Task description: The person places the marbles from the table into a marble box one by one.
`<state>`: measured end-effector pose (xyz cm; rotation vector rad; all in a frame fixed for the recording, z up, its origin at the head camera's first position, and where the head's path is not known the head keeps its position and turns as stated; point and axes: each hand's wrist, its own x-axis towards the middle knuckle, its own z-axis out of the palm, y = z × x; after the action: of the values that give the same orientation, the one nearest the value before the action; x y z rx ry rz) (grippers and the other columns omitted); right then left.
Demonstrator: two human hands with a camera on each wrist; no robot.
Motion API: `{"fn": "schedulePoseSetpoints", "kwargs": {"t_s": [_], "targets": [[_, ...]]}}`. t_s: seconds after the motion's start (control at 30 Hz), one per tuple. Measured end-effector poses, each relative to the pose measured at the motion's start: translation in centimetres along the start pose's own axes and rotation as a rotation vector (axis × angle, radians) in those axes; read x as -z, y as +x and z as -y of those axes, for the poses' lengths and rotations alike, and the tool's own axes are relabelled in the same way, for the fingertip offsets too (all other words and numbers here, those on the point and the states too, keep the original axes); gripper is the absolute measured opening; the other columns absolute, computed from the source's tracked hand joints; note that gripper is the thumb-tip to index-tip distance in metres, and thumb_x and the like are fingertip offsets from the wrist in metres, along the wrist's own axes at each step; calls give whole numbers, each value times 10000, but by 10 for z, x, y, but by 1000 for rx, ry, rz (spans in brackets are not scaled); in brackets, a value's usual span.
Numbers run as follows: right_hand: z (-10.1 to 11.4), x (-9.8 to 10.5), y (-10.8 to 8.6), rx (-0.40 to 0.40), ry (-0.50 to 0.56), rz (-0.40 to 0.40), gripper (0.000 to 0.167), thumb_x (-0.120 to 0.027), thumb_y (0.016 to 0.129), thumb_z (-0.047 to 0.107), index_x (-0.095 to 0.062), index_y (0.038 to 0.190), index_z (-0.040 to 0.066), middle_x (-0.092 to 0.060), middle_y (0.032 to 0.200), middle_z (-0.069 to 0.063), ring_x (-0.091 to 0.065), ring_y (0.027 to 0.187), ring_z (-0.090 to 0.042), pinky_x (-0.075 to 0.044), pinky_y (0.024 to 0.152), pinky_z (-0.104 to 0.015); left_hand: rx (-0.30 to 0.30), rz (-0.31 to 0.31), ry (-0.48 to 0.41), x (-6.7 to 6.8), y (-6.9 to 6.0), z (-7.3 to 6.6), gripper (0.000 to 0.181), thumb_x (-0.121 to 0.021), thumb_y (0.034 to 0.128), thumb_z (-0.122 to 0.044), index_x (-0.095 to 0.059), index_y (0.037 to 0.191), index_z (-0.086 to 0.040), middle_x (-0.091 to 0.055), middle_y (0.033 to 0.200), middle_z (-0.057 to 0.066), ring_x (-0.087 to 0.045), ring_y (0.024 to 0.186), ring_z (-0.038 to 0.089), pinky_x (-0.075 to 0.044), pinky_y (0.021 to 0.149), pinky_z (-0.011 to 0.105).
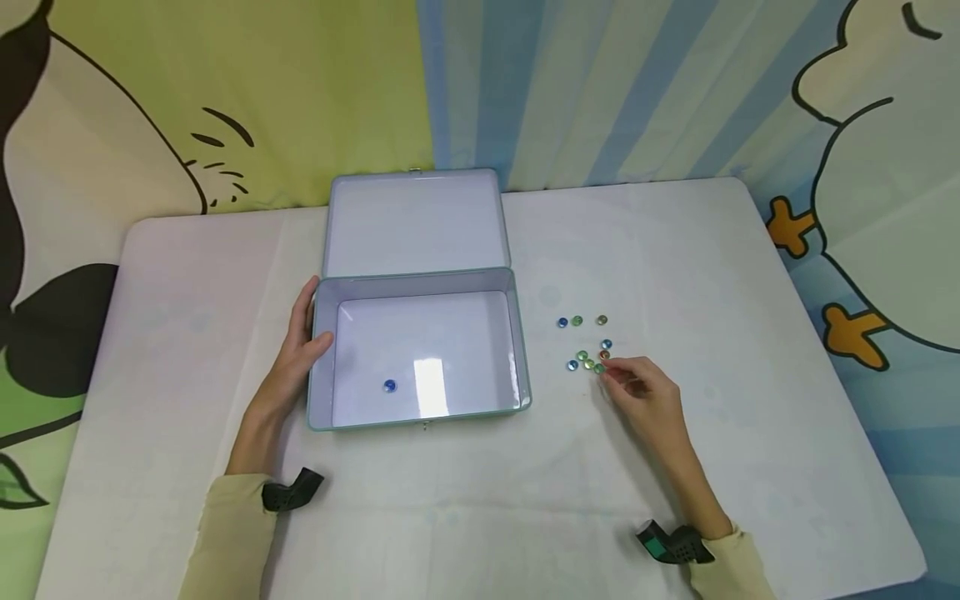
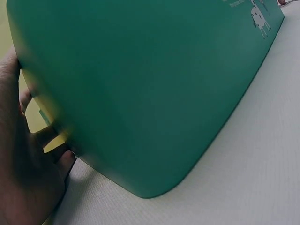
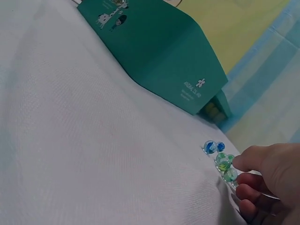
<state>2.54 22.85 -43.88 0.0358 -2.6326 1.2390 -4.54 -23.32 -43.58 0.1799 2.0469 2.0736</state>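
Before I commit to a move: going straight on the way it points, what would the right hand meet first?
Probably the green marble at the front of the right hand in the head view; whether they already touch is unclear. Beyond it lies a yellow-green marble.

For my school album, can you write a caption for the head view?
Left hand grips the open box, one blue marble inside; right hand at the marbles outside.

Your box (image 1: pixel 375 333) looks like smooth painted metal — glossy inside, satin outside — while your marbles (image 1: pixel 577 320) look like shiny clear glass; the bench cloth (image 1: pixel 450 533) is matt and finely woven.
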Motion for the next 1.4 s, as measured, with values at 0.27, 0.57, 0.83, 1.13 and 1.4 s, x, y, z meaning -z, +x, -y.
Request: {"fn": "schedulePoseSetpoints", "kwargs": {"t_s": [0.27, 0.57, 0.83, 1.13, 1.4], "targets": [[0, -4, 0, 28, -177, 57, 227, -761, 797, 23, -724, 1019, 56, -654, 897, -64, -541, 741, -54, -405, 626, -88, 0, 3, -3, 0, 0, 0, 761, -517, 943, -218, -78, 1552, -343, 13, 1642, -4, 58, 1505, 184, 74, 1154, 541], [1, -5, -3, 23, -247, 85, 228, -757, 808, 35, -712, 1030, 54, -631, 908, -62, -528, 730, -103, -422, 617, -160, 6, 0, 12, 0, 0, 0, 760, -517, 943, -231, -77, 1551, -349, 14, 1643, -6, 62, 1508, 192, 79, 1155, 556], [9, 4, -6, 84, -127, -18, 229, -741, 808, -8, -715, 1026, 55, -657, 906, -66, -558, 786, -35, -418, 666, -87, 1, -2, 17, 0, 1, 1, 761, -518, 942, -228, -78, 1552, -344, 31, 1644, -15, 92, 1512, 193, 110, 1156, 566], [42, 25, -9, 134, 110, 18, 308, -708, 776, -132, -702, 1055, -3, -658, 939, -58, -554, 869, 29, -450, 752, -79, 7, -3, 20, 1, -1, 0, 760, -521, 944, -240, -78, 1551, -352, 42, 1644, -41, 113, 1511, 172, 130, 1156, 562], [66, 27, -11, 172, 257, 69, 336, -679, 759, -194, -693, 1051, -29, -648, 966, -3, -562, 851, -51, -477, 768, -123, 7, 1, 23, 1, -1, 0, 753, -508, 946, -239, -75, 1548, -368, 45, 1644, -32, 106, 1511, 176, 121, 1157, 563]]}}
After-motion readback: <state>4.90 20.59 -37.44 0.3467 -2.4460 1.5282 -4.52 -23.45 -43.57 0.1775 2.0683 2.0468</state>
